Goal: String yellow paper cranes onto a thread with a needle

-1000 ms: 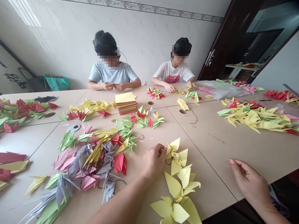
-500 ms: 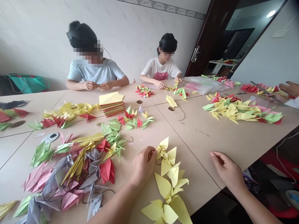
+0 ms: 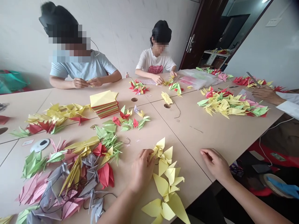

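left hand (image 3: 142, 169): fingers are closing together and pinching the edge of the topmost piece of the yellow paper strand (image 3: 171, 175). the strand is lying on the table (image 3: 187, 149), running from 2 o'clock to 5 o'clock of this hand. right hand (image 3: 216, 166): fingers are curling loosely beside the table edge, well apart from the strand; whether they are gripping anything thin, the view is not showing

condition, as judged from the layout: the yellow pieces are showing finished folds and are sitting close together in a row, with dark thread showing near the upper end. the mixed paper heap (image 3: 105, 175) at 9 o'clock of the left hand is also holding folded pieces, with dark thread running among them. at 11 o'clock, the sheet stack (image 3: 104, 104) is lying flat and unfolded, and the small folded cluster (image 3: 126, 124) is lying nearer, with no thread clearly showing. the work is therefore appearing partly complete; the remaining quantity is not showing

surroundings: a thin dark strand (image 3: 196, 129) is lying at 11 o'clock of the right hand, and a multicoloured pile (image 3: 233, 104) at 1 o'clock. the person in light blue (image 3: 81, 70) at 11 o'clock and the person in white (image 3: 155, 63) at 12 o'clock are handling yellow paper pieces
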Tool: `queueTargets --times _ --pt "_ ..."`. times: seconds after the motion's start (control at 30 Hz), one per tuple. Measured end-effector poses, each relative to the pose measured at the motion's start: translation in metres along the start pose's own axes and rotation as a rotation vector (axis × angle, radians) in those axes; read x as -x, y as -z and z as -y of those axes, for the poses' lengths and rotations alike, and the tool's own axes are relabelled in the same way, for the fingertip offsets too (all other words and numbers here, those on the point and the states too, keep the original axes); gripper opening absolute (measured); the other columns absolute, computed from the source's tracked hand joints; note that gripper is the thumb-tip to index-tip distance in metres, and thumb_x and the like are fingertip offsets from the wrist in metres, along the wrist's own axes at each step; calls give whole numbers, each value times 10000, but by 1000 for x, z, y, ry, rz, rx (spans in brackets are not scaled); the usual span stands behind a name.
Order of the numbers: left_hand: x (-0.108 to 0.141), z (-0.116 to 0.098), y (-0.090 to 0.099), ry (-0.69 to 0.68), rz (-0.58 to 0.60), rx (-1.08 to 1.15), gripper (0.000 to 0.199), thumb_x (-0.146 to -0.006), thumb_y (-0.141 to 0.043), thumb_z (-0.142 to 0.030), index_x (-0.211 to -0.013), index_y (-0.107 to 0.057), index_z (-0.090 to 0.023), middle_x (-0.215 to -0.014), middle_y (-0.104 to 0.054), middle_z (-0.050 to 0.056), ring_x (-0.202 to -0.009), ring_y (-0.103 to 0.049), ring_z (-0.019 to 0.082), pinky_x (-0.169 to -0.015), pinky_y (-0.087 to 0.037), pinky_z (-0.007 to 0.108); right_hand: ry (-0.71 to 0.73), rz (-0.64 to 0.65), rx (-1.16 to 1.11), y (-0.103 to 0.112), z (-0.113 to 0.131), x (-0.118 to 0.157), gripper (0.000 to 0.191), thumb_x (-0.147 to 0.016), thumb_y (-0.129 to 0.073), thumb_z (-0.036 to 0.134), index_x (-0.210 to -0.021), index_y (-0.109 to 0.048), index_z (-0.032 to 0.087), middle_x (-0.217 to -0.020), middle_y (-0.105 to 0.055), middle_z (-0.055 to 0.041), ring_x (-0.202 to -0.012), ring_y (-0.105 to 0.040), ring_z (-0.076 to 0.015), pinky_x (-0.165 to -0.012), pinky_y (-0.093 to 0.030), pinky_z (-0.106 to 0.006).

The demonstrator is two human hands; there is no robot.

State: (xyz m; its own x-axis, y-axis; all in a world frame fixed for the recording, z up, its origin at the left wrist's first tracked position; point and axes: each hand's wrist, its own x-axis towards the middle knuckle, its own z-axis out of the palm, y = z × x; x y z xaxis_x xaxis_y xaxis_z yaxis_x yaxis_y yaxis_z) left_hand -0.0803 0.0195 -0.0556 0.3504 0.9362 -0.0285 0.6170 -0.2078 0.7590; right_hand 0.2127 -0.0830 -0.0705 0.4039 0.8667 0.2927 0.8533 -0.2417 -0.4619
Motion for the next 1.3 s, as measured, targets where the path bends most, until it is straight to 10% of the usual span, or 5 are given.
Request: queueTargets --times 0.57,0.83,1.2,1.3 --pt "1 -5 7 36 0 64 209 -908 -550 -324 -1013 -594 -148 -881 -632 23 -688 -593 131 -643 -508 304 386 368 -303 1 31 17 260 -921 -500 400 -1117 -581 250 -933 -708 -44 -781 -684 -167 -675 -598 -271" --pt "-6 -1 5 73 37 86 235 -912 -554 -317 -1065 -597 -143 -973 -646 48 -786 -635 159 -697 -545 341 510 315 -344 13 18 43 248 -925 -519 300 -1170 -521 264 -1019 -682 -58 -863 -683 -172 -742 -594 -275" --pt "-8 11 7 30 118 244 263 -914 -552 -314 -1116 -582 -149 -1060 -634 68 -869 -637 183 -749 -545 375 769 498 -384 18 55 54 673 -765 -636 587 -1314 -458 240 -1173 -600 -129 -1016 -624 -254 -822 -565 -376" --pt "-4 13 8 15 109 264 263 -914 -551 -314 -1118 -581 -150 -1061 -634 69 -869 -637 183 -749 -547 375 786 497 -374 8 73 55 377 -825 -641 379 -1170 -589 236 -1140 -607 -109 -925 -642 -220 -807 -566 -361"
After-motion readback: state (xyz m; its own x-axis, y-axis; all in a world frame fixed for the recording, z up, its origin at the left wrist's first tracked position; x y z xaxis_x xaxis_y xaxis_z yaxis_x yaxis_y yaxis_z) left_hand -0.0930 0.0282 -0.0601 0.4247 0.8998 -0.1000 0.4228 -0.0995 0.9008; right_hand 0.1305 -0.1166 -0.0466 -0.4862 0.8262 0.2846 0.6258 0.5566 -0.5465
